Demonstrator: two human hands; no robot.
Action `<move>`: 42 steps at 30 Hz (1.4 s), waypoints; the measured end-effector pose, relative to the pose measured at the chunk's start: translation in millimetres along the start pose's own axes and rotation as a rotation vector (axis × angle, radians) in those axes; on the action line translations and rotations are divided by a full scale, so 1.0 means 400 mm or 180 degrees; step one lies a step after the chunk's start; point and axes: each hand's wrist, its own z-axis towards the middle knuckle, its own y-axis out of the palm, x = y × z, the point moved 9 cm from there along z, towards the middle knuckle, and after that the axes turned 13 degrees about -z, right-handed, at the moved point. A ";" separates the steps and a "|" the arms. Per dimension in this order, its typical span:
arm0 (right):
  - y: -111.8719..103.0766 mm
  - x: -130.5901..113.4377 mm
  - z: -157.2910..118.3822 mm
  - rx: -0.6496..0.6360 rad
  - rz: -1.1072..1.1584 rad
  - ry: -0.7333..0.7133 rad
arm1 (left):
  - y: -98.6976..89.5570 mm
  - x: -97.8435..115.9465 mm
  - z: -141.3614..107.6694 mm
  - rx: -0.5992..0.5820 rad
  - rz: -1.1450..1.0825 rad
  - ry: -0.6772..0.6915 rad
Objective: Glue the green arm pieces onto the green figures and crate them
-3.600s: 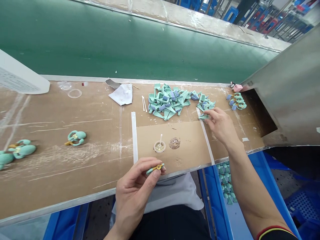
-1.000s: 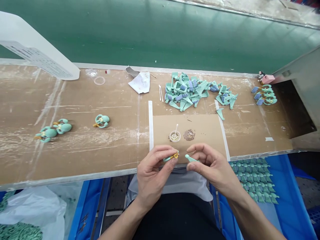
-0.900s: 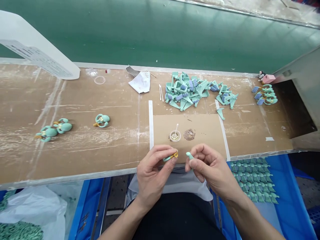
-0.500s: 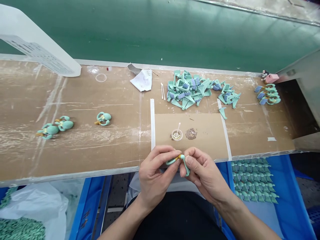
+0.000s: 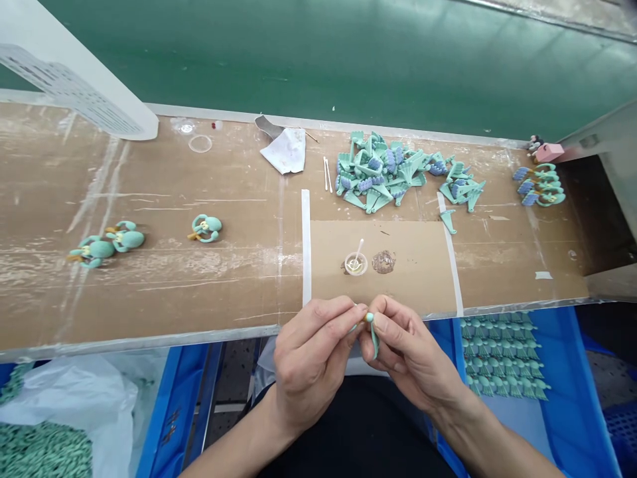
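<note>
Teal parts [image 5: 373, 340] (pinched), left hand [image 5: 311, 362], right hand [image 5: 411, 355]

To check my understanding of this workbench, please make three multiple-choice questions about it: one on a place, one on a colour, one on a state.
1. Where does the small clear cup stand?
A) On the white cloth
B) On the brown cardboard sheet, beside a brown smear
C) On the green belt

2. What colour is the crate that holds rows of teal tassels?
A) Blue
B) Pink
C) White

3. What are the hands doing?
A) Both lie flat on the bench
B) Both are reaching into the crate
C) The left hand and right hand pinch a small teal part together

Answers:
1. B, because the cup sits on the sheet.
2. A, because the crate's walls are blue.
3. C, because the fingers of both hands meet at the part.
</note>
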 end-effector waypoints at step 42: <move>0.067 -0.172 -0.072 0.0847 -0.3597 -0.2157 | 0.084 -0.158 -0.071 0.0655 -0.4632 -0.3086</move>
